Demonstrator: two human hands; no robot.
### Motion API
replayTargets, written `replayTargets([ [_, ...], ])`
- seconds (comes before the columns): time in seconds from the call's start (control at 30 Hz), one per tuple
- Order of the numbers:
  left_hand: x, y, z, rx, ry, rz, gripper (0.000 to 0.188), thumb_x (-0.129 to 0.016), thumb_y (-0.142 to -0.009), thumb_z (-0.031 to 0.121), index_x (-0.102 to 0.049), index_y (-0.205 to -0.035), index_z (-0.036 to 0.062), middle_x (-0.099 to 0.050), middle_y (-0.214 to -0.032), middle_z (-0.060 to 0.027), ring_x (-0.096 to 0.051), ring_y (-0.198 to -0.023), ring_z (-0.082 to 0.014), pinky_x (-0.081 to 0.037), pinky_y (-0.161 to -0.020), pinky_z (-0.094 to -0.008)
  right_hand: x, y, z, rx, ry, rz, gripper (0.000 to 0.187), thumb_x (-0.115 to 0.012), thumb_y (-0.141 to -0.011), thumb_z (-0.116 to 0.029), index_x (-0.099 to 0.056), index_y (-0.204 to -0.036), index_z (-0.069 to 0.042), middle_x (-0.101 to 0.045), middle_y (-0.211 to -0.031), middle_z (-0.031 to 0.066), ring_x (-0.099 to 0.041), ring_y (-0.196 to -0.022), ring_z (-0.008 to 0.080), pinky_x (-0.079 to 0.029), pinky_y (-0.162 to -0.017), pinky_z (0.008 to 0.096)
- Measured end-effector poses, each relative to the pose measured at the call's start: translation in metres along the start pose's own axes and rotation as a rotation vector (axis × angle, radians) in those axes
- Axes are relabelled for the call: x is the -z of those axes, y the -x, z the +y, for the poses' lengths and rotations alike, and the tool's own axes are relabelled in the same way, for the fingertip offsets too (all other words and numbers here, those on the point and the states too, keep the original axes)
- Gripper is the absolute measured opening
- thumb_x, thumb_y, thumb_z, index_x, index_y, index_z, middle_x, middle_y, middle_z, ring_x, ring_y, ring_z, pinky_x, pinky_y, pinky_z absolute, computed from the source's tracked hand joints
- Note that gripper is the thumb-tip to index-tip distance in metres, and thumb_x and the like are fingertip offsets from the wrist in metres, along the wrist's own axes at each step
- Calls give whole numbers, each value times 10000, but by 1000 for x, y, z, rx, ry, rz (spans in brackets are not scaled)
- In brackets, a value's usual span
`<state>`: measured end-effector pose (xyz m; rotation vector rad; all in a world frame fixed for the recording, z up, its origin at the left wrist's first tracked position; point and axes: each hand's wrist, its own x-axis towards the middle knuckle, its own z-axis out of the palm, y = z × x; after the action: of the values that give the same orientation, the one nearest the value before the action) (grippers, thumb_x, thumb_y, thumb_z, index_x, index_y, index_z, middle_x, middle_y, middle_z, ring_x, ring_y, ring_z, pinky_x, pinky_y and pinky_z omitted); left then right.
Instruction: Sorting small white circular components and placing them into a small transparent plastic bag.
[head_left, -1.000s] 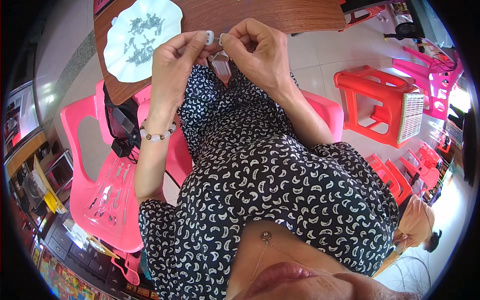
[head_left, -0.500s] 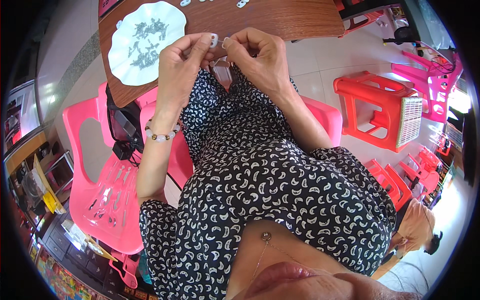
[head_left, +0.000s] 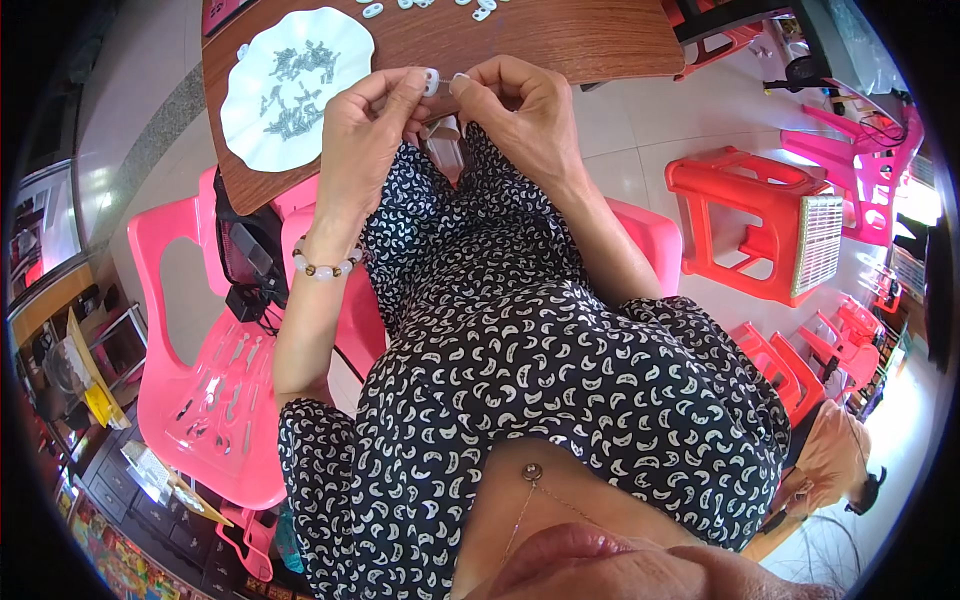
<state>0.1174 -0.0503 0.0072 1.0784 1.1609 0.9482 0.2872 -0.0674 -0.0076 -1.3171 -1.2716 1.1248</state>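
Observation:
My left hand [head_left: 368, 135] pinches a small white oval piece [head_left: 431, 82] with two holes, held up by thumb and forefinger at the near edge of the table. Facing it, my right hand [head_left: 522, 118] is closed in a pinch at the piece's right side. A thin, pale sliver [head_left: 446, 88] bridges the gap between the piece and my right fingertips; it is too small to name. Left of my hands lies a white wavy-edged plate [head_left: 245, 125], bearing two loose heaps of small, slender silvery-grey pieces [head_left: 304, 62].
More white oval pieces [head_left: 373, 10] lie along the far side of the brown wooden table [head_left: 560, 40]. A pink chair [head_left: 165, 300] stands at left, with a black bag [head_left: 250, 245] beside it. Red stools [head_left: 740, 165] are on the right; another person [head_left: 835, 450] is at lower right.
The white oval piece has turned slightly in my left fingers. My right fingertips have drawn back a little, and the thin sliver shows between them. The view has shifted slightly.

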Motion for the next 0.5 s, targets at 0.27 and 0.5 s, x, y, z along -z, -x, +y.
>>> replayTargets([
  [0.27, 0, 0, -1, 0, 7, -1, 257, -652, -934, 228, -695, -1057, 6, -666, -808, -10, -572, -697, -45, -468, -632, -179, 1, 1, -1, 27, 16, 6, 170, -654, -890, -158, -653, -845, 7, -646, -658, 10, -575, -618, 28, -444, -572, 185],
  [0.5, 3, -1, -4, 49, 79, -29, 269, -656, -929, 239, -693, -1059, 6, -682, -825, -29, -575, -695, -54, -473, -640, -184, -3, 2, -5, 71, -31, 58, 182, -678, -829, -142, -654, -772, 29, -599, -581, 7, -509, -545, 18, -417, -485, 209],
])
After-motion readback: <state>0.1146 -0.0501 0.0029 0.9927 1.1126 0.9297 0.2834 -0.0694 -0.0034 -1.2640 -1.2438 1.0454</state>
